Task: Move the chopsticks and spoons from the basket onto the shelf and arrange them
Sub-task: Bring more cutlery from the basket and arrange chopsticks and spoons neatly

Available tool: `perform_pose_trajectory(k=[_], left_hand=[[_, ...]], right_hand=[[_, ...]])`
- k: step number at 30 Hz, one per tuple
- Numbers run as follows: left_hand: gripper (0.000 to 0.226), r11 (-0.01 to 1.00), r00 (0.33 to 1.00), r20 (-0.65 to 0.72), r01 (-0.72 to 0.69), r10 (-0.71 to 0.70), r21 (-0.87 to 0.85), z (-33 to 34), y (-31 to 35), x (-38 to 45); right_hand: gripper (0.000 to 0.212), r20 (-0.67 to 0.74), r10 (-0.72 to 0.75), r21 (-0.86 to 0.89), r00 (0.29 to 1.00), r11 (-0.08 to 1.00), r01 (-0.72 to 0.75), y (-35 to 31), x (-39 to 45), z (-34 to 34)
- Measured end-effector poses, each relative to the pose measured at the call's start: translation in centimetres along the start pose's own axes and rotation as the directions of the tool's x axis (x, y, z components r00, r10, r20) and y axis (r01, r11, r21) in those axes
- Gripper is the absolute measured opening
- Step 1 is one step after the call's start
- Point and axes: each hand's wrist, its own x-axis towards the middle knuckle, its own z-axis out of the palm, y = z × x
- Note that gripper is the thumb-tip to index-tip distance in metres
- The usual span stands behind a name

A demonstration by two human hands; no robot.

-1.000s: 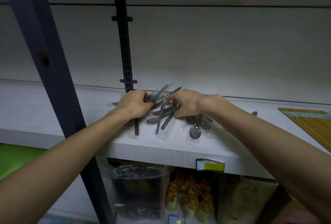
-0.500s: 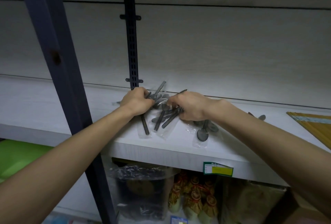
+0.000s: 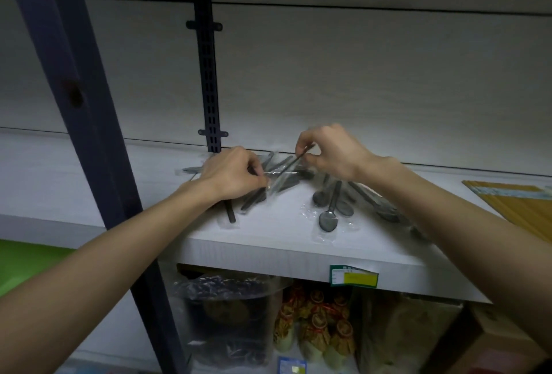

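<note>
Several dark grey spoons [image 3: 328,218] in clear plastic sleeves lie in a loose pile on the white shelf [image 3: 268,251]. My left hand [image 3: 233,173] pinches the near end of one wrapped spoon [image 3: 283,175] over the pile. My right hand [image 3: 331,152], raised a little above the pile, pinches the far handle tip of that same spoon. More wrapped spoons lie under and beside my right forearm. The basket is not in view.
A dark blue upright post [image 3: 89,122] stands at the left front of the shelf, and a slotted rail [image 3: 209,75] runs up the back wall. Yellow bamboo chopstick packs [image 3: 519,203] lie at the far right. Bagged goods [image 3: 230,323] fill the shelf below.
My right hand has lifted off the pile and moved right, now pinching a spoon's tip. My left hand has shifted to pinch the same wrapped spoon. The camera has moved in closer.
</note>
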Motion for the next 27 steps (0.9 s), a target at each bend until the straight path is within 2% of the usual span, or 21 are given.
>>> perform_pose_trajectory(k=[2, 4, 6, 8, 10, 13, 18, 19, 21, 23, 25, 27], left_hand=[[0.042, 0.998, 1.000, -0.016, -0.019, 0.020, 0.055, -0.1, 0.4, -0.3], [0.053, 0.992, 0.999, 0.029, -0.016, 0.012, 0.126, -0.5, 0.9, -0.5], [0.054, 0.987, 0.994, 0.108, 0.012, -0.030, 0.158, -0.9, 1.3, -0.2], [0.048, 0.986, 0.984, 0.169, 0.025, -0.053, 0.167, -1.3, 1.5, 0.1], [0.039, 0.986, 0.979, 0.204, -0.003, -0.031, 0.164, -1.5, 1.8, 0.3], [0.030, 0.995, 0.984, 0.176, -0.021, 0.004, 0.099, -1.9, 2.0, 0.6], [0.030, 0.990, 0.990, 0.028, -0.135, 0.136, -0.040, -3.8, 2.3, 1.6], [0.025, 0.985, 0.986, 0.006, -0.165, 0.165, -0.060, -4.2, 2.6, 1.8], [0.013, 0.969, 0.971, -0.065, -0.235, 0.230, -0.075, -4.6, 3.2, 2.1], [0.005, 0.959, 0.957, -0.129, -0.270, 0.259, -0.081, -4.7, 3.3, 2.4], [0.009, 0.964, 0.957, -0.165, -0.255, 0.241, -0.075, -4.4, 2.5, 2.6], [0.012, 0.973, 0.962, -0.174, -0.223, 0.210, -0.056, -4.1, 1.4, 2.5]], right_hand=[[0.011, -0.055, 0.063, 0.094, 0.997, 0.994, -0.058, 0.3, -0.7, -1.0], [0.012, -0.091, 0.163, 0.167, 0.982, 0.975, -0.146, 0.5, -1.3, -1.7], [0.027, -0.030, 0.293, 0.286, 0.956, 0.919, -0.272, 0.7, -1.9, -2.0], [0.051, 0.109, 0.417, 0.408, 0.902, 0.809, -0.423, 0.9, -2.7, -2.2], [0.058, 0.174, 0.495, 0.397, 0.851, 0.756, -0.521, 1.1, -3.6, -2.5], [0.051, 0.226, 0.538, 0.325, 0.812, 0.744, -0.583, 1.6, -4.8, -2.6], [0.027, 0.328, 0.469, 0.226, 0.820, 0.804, -0.550, 1.5, -6.4, -3.4], [0.027, 0.306, 0.470, 0.222, 0.828, 0.810, -0.542, 1.5, -6.4, -3.7], [0.024, 0.156, 0.469, 0.126, 0.869, 0.863, -0.488, 1.7, -5.9, -3.7], [0.016, 0.008, 0.388, 0.042, 0.922, 0.921, -0.388, 1.4, -4.9, -3.1], [0.010, 0.048, 0.245, 0.049, 0.968, 0.968, -0.248, 0.4, -3.7, -1.8], [0.018, 0.186, 0.138, 0.035, 0.973, 0.989, -0.147, -0.8, -2.5, 0.1]])
